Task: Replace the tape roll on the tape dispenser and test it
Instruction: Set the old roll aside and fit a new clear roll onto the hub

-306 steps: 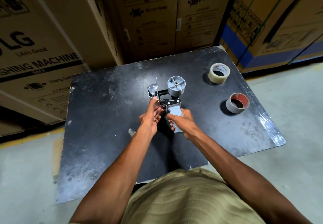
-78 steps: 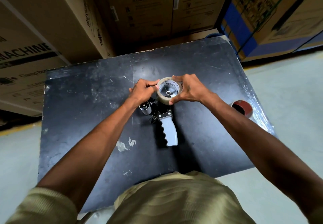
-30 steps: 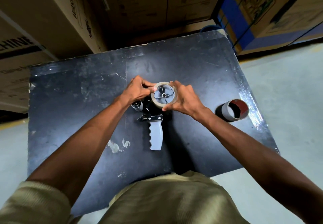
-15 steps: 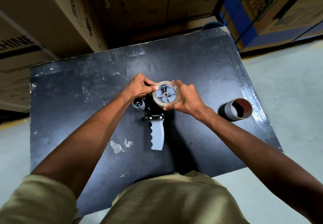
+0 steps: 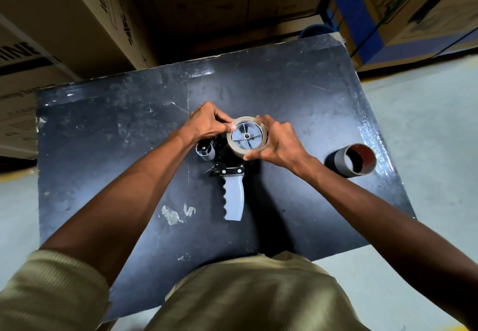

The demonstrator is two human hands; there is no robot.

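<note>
While the grey-handled black tape dispenser (image 5: 232,175) lies handle toward the person, the left hand (image 5: 207,122) and right hand (image 5: 278,142) pinch its translucent tan tape roll (image 5: 247,136) on the spoked hub.

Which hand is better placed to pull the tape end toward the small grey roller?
Left hand: its fingertips pinch the clear tape roll's edge beside the small grey roller; the right hand steadies the opposite side.

Single view only, no second camera to share scene. Head-worn wide-angle camera, looking steeply down and forward from above wearer's torso. Black table (image 5: 103,136) fills frame centre, close, within arm's reach; both forearms enter from lower corners. Cardboard boxes (image 5: 64,20) across upper frame, floor (image 5: 426,123) at right edge. Edges curve from lens distortion.
</note>
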